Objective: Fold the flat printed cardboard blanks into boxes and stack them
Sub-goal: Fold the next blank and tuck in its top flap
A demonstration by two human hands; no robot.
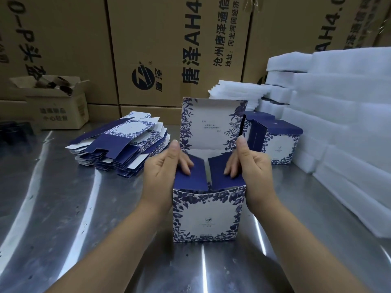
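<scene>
The left hand (167, 172) and right hand (250, 168) are pressing the box (205, 212) side flaps (191, 179) inward, each grip lying open, fingers straight. The card is probably handling light and crease-prone; holding at the side walls is advisable.

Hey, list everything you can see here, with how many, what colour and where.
Half-folded box: one, blue-and-white, table centre, lid up.
Flat blanks: one stack, blue-and-white, left of the box.
Finished boxes: at least two, blue-and-white, behind right.
Foam sheets: several stacks, white, right side.
Small carton: one, brown, open, far left.
Large cartons: several, brown, along the back.
Table: one, shiny metal, under everything.
Left hand: one, fingers pressing the left flap, dark blue.
Right hand: one, fingers pressing the right flap.
</scene>
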